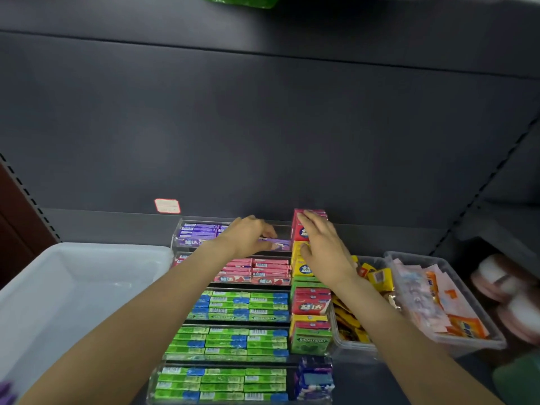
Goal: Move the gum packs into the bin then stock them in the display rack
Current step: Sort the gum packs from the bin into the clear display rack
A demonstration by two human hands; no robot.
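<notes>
The left hand (248,236) curls its fingers round a purple gum pack (274,244) at the right end of the top tier of the clear display rack (175,238), at the back of the shelf (102,226); the right hand (321,247) lies flat, fingers straight, against the stacked gum boxes (304,229) just right of the rack; the likeliest slip, I judge, is that the purple pack goes in skewed and rides up on the purple row (198,232) beside it, or jams against the tier's clear front lip, since the hand covers most of the slot; a nudge from the right hand could also topple the tall box column toward the candy tub (362,343) beside it; the white bin (87,276) sits at the shelf's left edge, its inside looking bare; pink (263,270) and green (233,305) pack rows fill the lower tiers; a sachet tub (438,293) stands farther right.
</notes>
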